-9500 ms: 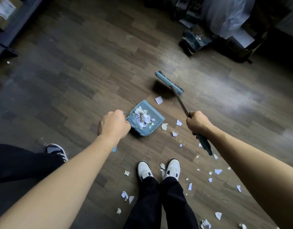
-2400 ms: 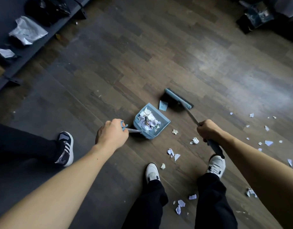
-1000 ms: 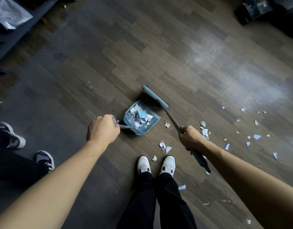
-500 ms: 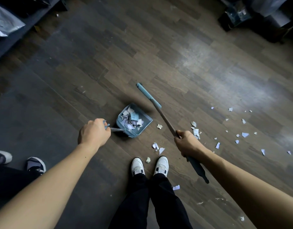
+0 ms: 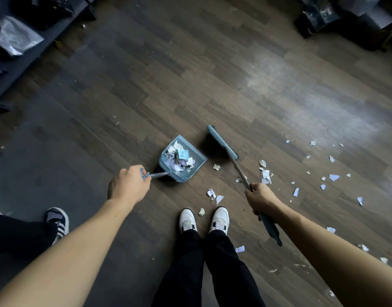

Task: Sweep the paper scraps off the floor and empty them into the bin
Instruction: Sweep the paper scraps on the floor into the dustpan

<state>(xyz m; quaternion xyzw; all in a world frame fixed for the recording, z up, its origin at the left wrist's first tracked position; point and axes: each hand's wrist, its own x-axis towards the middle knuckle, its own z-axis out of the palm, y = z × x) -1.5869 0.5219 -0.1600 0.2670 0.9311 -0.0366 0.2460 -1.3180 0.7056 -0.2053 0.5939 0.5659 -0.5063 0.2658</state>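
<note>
My left hand (image 5: 128, 185) curls tight around the handle of the blue dustpan (image 5: 182, 160), which sits on the wood floor (image 5: 212, 80) ahead of my white shoes (image 5: 202, 219) with a heap of torn paper in its tray. My right hand (image 5: 260, 197) grips the shaft of the broom (image 5: 221, 141), whose head rests on the floor just right of the pan. More paper scraps (image 5: 266, 175) lie scattered beside the broom and off to my right.

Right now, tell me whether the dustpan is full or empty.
Neither: partly full. A heap of scraps lies in the dustpan; more lie on the floor.
</note>
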